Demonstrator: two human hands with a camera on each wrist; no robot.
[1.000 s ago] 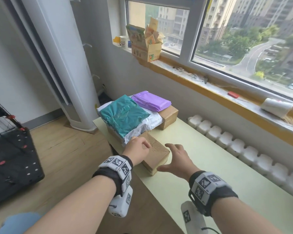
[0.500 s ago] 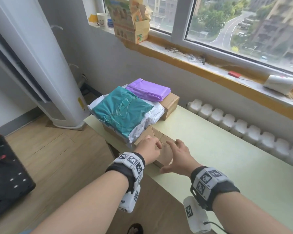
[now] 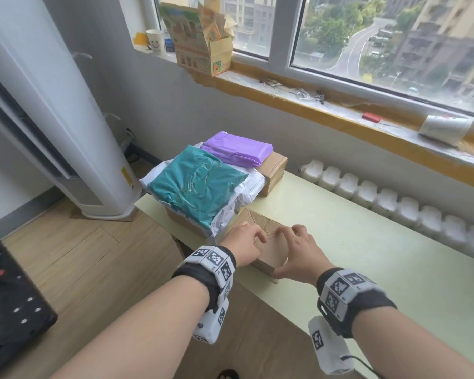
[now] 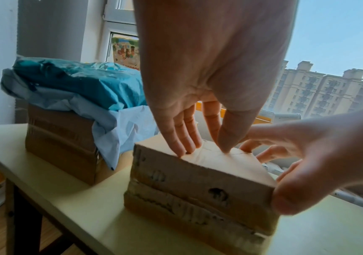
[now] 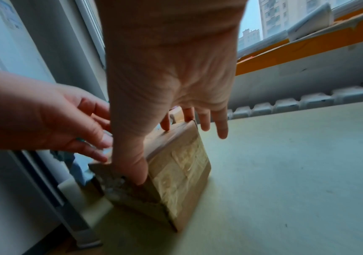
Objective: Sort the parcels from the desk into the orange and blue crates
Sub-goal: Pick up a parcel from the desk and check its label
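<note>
A small brown cardboard box (image 3: 271,259) (image 4: 197,181) (image 5: 180,163) stands on the pale green desk (image 3: 367,255) near its front edge. My left hand (image 3: 246,242) (image 4: 206,134) rests its fingertips and thumb on the box's top. My right hand (image 3: 296,250) (image 5: 165,103) spans the box, with the thumb pressed on the near corner and the fingers over the top toward the far edge. Behind it lie a teal bag (image 3: 195,187) on a white bag (image 3: 246,192), and a purple bag (image 3: 236,151) on another brown box (image 3: 274,168). No orange or blue crate is in view.
A white tower air conditioner (image 3: 66,132) stands left of the desk. A black crate-like thing (image 3: 6,296) sits on the wooden floor at the far left. A white radiator (image 3: 394,203) runs along the wall behind the desk, under a cluttered window sill (image 3: 340,110).
My right hand has moved from beside the small box onto it, its thumb now at the near corner. The left hand has stayed on the top. The head view has tilted down and closer.
</note>
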